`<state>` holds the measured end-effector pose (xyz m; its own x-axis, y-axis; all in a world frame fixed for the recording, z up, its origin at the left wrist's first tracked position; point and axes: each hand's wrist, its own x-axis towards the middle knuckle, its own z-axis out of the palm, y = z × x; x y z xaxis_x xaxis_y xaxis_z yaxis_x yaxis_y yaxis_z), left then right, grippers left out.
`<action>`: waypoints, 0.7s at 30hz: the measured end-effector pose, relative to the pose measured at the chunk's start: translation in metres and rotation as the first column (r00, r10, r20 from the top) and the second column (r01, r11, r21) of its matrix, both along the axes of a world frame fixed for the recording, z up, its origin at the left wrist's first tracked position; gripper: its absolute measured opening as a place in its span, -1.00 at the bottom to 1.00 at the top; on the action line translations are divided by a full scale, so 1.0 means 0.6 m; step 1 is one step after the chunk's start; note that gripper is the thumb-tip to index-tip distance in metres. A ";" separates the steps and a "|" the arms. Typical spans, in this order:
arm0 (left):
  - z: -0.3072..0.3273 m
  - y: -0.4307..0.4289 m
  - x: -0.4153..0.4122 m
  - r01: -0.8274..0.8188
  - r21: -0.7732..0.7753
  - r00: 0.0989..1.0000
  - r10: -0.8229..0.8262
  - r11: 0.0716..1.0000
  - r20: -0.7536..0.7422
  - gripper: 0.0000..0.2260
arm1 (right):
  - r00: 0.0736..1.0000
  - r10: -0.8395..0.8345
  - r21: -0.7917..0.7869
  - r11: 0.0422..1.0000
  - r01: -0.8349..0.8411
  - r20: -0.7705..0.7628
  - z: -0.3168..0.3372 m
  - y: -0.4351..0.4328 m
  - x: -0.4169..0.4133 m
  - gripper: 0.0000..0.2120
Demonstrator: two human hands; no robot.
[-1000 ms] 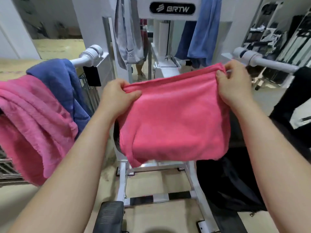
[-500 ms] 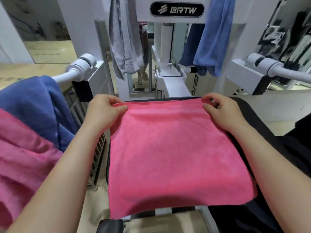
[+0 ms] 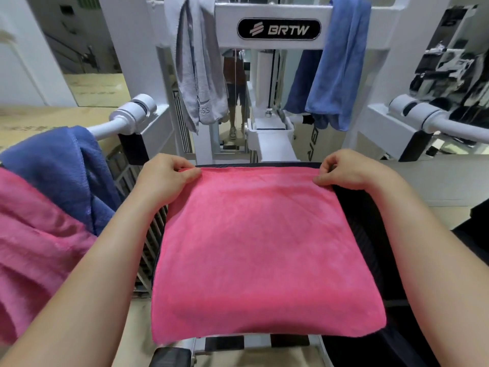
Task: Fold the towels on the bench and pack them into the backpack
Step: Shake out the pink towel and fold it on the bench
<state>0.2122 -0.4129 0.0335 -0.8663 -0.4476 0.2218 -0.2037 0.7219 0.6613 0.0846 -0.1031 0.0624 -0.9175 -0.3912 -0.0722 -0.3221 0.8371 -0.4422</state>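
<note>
A folded pink towel (image 3: 262, 250) lies flat on a black padded seat (image 3: 362, 234) of the gym machine, in the middle of the view. My left hand (image 3: 166, 178) pinches its far left corner. My right hand (image 3: 346, 170) pinches its far right corner. A second pink towel (image 3: 34, 247) and a dark blue towel (image 3: 66, 170) hang over the left arm of the machine. A grey towel (image 3: 198, 72) and a light blue towel (image 3: 338, 64) hang from the top frame. Something black, only partly seen, lies at the right edge (image 3: 471, 234).
The white machine frame (image 3: 277, 11) stands right behind the seat, with white handle bars at left (image 3: 127, 120) and right (image 3: 434, 120). A metal grille (image 3: 148, 234) sits left of the seat. A person's legs (image 3: 235, 102) show in the gap behind.
The pink towel hung in the air between my hands a second ago. Both hands have come down and spread it flat on the seat, still holding its far corners.
</note>
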 end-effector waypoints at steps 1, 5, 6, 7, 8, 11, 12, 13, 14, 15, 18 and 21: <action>0.001 0.001 0.000 0.011 -0.013 1.000 -0.011 1.000 0.021 -0.89 | 1.000 0.011 0.027 1.000 -0.011 -0.006 0.002 -0.002 -0.002 -0.84; 0.000 0.000 0.000 0.013 -0.087 0.999 -0.010 0.996 0.032 -0.89 | 0.975 0.077 -0.098 0.990 -0.099 -0.206 0.008 -0.012 0.006 -0.87; -0.001 -0.002 -0.002 -0.009 -0.115 1.000 0.011 0.993 0.010 -0.89 | 0.975 0.068 -0.194 0.975 -0.110 -0.214 0.007 -0.013 0.009 -0.87; -0.001 -0.003 -0.005 -0.038 -0.139 0.999 0.036 0.990 -0.017 -0.88 | 0.976 0.049 -0.285 0.952 -0.109 -0.211 0.004 -0.013 0.007 -0.86; -0.003 -0.005 -0.009 -0.070 -0.154 0.997 0.063 0.986 -0.045 -0.86 | 0.976 0.016 -0.342 0.935 -0.091 -0.217 -0.002 -0.013 0.003 -0.86; -0.005 -0.004 -0.024 -0.129 -0.211 0.989 0.110 0.969 -0.099 -0.82 | 0.939 -0.099 -0.286 0.958 0.001 -0.328 -0.028 -0.018 -0.017 -0.87; -0.007 -0.002 -0.029 -0.134 -0.246 0.989 0.113 0.960 -0.098 -0.81 | 0.932 -0.122 -0.263 0.964 0.029 -0.342 -0.036 -0.022 -0.020 -0.89; -0.010 0.000 -0.033 -0.131 -0.286 0.990 0.110 0.949 -0.087 -0.81 | 0.928 -0.134 -0.246 0.968 0.048 -0.347 -0.043 -0.027 -0.020 -0.94; -0.013 0.001 -0.037 -0.121 -0.323 0.992 0.104 0.939 -0.068 -0.80 | 0.927 -0.143 -0.226 0.972 0.065 -0.347 -0.048 -0.031 -0.020 -0.94; -0.014 0.003 -0.040 -0.109 -0.352 0.994 0.098 0.929 -0.050 -0.79 | 0.925 -0.146 -0.196 0.977 0.080 -0.350 -0.051 -0.035 -0.018 -0.86; -0.013 0.006 -0.026 -0.123 -0.325 0.992 0.119 0.938 -0.031 -0.68 | 0.914 -0.145 -0.080 0.989 0.124 -0.379 -0.044 -0.032 -0.002 -0.60; -0.020 0.012 0.051 -0.169 -0.066 0.983 0.164 0.983 -0.079 -0.51 | 0.904 -0.194 -0.097 0.981 0.170 -0.381 -0.038 -0.004 0.064 -0.53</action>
